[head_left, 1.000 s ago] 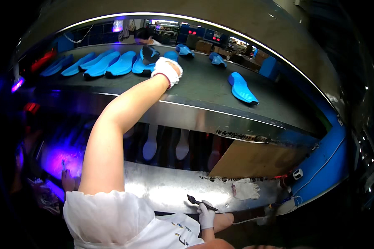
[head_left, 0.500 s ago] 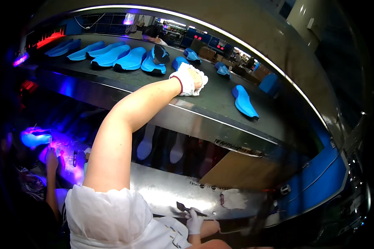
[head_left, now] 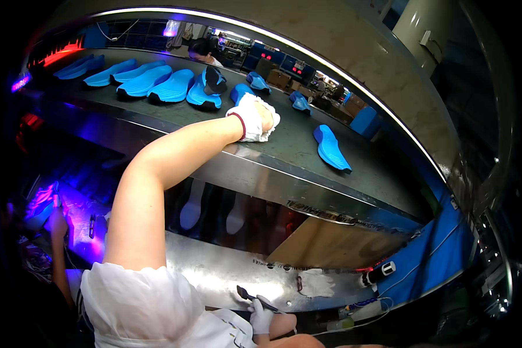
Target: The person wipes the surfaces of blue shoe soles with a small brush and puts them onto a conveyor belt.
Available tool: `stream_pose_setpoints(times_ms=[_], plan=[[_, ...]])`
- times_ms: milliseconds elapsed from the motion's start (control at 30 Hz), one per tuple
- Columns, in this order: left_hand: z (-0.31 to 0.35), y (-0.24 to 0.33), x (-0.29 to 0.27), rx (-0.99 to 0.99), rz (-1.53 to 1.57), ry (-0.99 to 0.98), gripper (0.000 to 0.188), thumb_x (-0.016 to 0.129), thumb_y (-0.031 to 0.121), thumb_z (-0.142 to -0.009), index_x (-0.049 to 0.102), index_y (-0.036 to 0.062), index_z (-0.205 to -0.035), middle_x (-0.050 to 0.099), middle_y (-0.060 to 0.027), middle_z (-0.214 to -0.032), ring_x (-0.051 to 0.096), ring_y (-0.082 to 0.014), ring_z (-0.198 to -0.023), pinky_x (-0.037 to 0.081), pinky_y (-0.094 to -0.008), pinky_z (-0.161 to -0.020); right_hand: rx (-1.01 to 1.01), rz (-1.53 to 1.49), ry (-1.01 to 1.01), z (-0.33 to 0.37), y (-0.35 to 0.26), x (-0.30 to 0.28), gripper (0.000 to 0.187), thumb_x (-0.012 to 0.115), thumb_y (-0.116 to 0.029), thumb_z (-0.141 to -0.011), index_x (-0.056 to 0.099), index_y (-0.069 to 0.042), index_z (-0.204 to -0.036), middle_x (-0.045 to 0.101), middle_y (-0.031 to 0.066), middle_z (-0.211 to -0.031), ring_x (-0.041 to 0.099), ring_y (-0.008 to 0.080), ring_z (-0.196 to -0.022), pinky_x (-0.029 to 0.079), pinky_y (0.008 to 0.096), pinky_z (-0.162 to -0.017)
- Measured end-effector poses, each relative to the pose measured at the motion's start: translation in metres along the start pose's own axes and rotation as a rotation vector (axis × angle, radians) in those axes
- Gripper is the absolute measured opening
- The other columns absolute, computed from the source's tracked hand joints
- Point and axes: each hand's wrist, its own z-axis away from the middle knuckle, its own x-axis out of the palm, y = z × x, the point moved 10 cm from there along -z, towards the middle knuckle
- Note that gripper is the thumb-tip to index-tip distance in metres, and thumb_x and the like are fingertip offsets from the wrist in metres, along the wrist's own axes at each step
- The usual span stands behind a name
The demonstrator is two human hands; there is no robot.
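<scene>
My left hand point(head_left: 256, 120), in a white glove with a dark red cuff edge, reaches up onto the dark conveyor belt point(head_left: 284, 136). Its fingers look curled round the near end of a blue shoe sole point(head_left: 240, 91), mostly covered by the glove. Just left of it a blue sole point(head_left: 203, 95) has a dark piece on top. Low in the middle, my right hand point(head_left: 261, 318), gloved in white, is closed on the handle of a small dark brush point(head_left: 245, 294). The brush head points up and left, over the metal ledge point(head_left: 214, 272).
Several blue soles point(head_left: 145, 82) line the belt at left, and one sole point(head_left: 332, 149) lies at right. A loose white glove point(head_left: 317, 284) rests on the ledge below a brown board point(head_left: 325, 243). At left, a co-worker's hand point(head_left: 58, 223) is under purple light. Another person point(head_left: 202, 51) sits beyond the belt.
The whole view has shifted, so the belt and soles appear slightly further left. My left hand stays at the same sole. The co-worker's hand and the object beside it have moved.
</scene>
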Motion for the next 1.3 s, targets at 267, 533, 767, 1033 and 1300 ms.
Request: stream_pose_setpoints(times_ms=[267,533,767,1033,1300], plan=[[0.057,-0.029,-0.034,-0.178,0.807,0.35,0.031,0.062,0.031,-0.08,0.058,0.0047,-0.095,0.062,-0.0106,-0.092,0.066,-0.0246,-0.077,0.049,-0.0376,-0.067,0.044,0.196,-0.015,0.018,-0.021,0.024,0.027,0.056,-0.002,-0.086,0.053,0.005,-0.111,0.061,0.0141,-0.096,0.063,0.0188,-0.077,0.053,0.0269,-0.062],[0.221,0.103,-0.084,0.352,1.119,0.92,0.027,0.079,0.007,-0.068,0.056,0.0086,-0.082,0.065,-0.0125,-0.09,0.064,-0.0289,-0.082,0.051,-0.038,-0.068,-0.322,-0.01,0.358,0.032,-0.115,-0.049,0.028,0.065,-0.005,-0.082,0.056,0.005,-0.107,0.063,0.0099,-0.09,0.061,0.0136,-0.075,0.051,0.0229,-0.059],[0.306,0.257,0.066,0.5,1.408,0.503,0.017,0.069,0.004,-0.07,0.055,0.0011,-0.08,0.057,-0.0221,-0.107,0.059,-0.038,-0.094,0.05,-0.0405,-0.08,-0.483,-0.093,0.441,0.059,-0.174,-0.053,0.02,0.057,-0.008,-0.088,0.055,0.0,-0.106,0.059,0.0063,-0.088,0.054,0.0099,-0.069,0.043,0.0216,-0.055],[0.315,0.246,0.158,-0.026,1.411,0.16,0.048,0.072,0.029,-0.075,0.055,0.0043,-0.112,0.046,-0.0286,-0.124,0.051,-0.0389,-0.112,0.04,-0.0397,-0.097,-0.46,-0.112,0.373,0.063,-0.179,-0.032,0.024,0.061,-0.01,-0.087,0.056,0.002,-0.107,0.061,0.0063,-0.087,0.055,0.0107,-0.067,0.045,0.0222,-0.057],[0.281,0.364,0.215,-0.666,2.953,-1.316,0.059,0.036,0.05,-0.095,0.041,0.0052,-0.133,0.053,-0.0164,-0.123,0.054,-0.0297,-0.111,0.043,-0.0407,-0.097,-0.434,-0.117,0.401,0.062,-0.177,-0.023,0.02,0.06,-0.006,-0.086,0.058,0.001,-0.105,0.063,0.0073,-0.085,0.057,0.0098,-0.063,0.047,0.0218,-0.055]])
